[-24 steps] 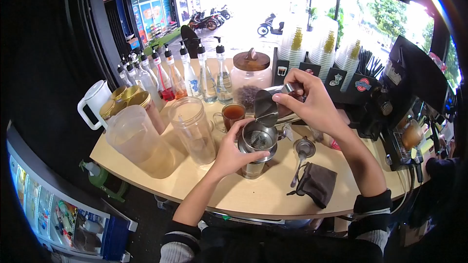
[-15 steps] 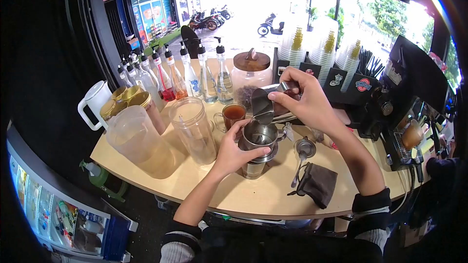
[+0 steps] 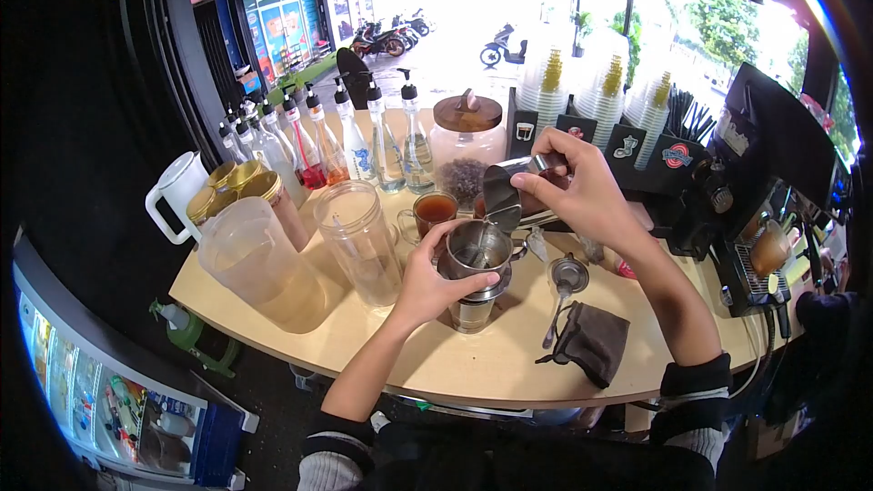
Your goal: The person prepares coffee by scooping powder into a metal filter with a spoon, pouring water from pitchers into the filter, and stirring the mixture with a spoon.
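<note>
My left hand [image 3: 435, 282] is wrapped round a small metal filter cup [image 3: 478, 259], which sits on top of a glass [image 3: 472, 315]. Above it, my right hand [image 3: 575, 184] grips the handle of a steel pitcher [image 3: 502, 194], tilted so its spout is over the cup. A thin stream seems to run from the spout into the cup. Behind the cup stands a glass mug of reddish-brown drink [image 3: 436, 209]. To the right lie a small strainer [image 3: 568, 275], a spoon [image 3: 556, 320] and a dark cloth pouch [image 3: 593, 343].
Left on the wooden counter [image 3: 436, 374] stand a clear jar [image 3: 357, 241], a large plastic pitcher [image 3: 259, 259] and a white jug [image 3: 178, 193]. Pump bottles [image 3: 386, 150] and a wooden-lidded jar [image 3: 467, 145] line the back. Stacked cups [image 3: 602, 95] and a coffee machine [image 3: 755, 191] are right.
The steel pitcher and my right hand have shifted slightly, with the pitcher still tilted. The metal cup in my left hand leans a little differently.
</note>
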Demonstrator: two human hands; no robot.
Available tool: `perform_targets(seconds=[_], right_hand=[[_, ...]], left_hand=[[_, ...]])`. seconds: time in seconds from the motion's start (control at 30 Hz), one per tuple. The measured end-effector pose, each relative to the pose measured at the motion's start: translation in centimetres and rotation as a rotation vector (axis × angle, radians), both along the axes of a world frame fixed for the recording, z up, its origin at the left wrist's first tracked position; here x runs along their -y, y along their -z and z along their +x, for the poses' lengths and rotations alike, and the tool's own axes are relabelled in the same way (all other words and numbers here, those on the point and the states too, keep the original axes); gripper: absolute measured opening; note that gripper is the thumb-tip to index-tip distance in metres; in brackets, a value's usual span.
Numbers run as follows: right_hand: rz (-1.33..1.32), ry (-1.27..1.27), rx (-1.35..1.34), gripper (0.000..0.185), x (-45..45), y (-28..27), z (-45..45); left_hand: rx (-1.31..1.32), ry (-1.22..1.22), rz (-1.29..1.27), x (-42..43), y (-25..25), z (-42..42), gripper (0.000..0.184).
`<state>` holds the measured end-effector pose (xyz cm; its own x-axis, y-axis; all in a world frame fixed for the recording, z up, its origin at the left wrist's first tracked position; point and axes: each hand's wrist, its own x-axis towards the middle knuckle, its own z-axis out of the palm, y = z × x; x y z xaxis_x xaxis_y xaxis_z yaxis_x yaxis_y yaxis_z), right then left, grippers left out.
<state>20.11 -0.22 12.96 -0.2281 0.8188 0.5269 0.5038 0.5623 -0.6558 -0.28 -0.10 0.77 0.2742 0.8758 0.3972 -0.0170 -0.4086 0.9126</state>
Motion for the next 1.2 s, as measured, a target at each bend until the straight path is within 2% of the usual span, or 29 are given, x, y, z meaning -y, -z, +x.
perform_targets(seconds=[0.07,0.37,0.57,0.9,0.97,1.2], right_hand=[[0.068,-0.008,0.084,0.022,0.0,0.0,0.1],[0.113,0.012,0.117,0.026,0.1,-0.1,-0.2],[0.053,-0.004,0.011,0.026,0.8,-0.4,-0.1],[0.098,-0.022,0.051,0.024,1.6,-0.6,-0.5],[0.177,-0.018,0.071,0.027,1.5,-0.4,-0.7],[0.154,-0.039,0.039,0.028,2.1,-0.2,-0.9]], left_hand=[[-0.008,-0.005,0.012,0.1,0.0,0.1,0.076],[-0.025,-0.042,0.078,0.4,0.1,0.4,0.079],[-0.027,-0.101,0.14,0.4,0.2,0.3,0.081],[-0.001,-0.152,0.252,0.5,0.7,0.8,0.084],[-0.024,-0.199,0.3,0.5,0.9,0.9,0.082],[-0.251,-0.352,0.445,1.0,0.8,0.4,0.084]])
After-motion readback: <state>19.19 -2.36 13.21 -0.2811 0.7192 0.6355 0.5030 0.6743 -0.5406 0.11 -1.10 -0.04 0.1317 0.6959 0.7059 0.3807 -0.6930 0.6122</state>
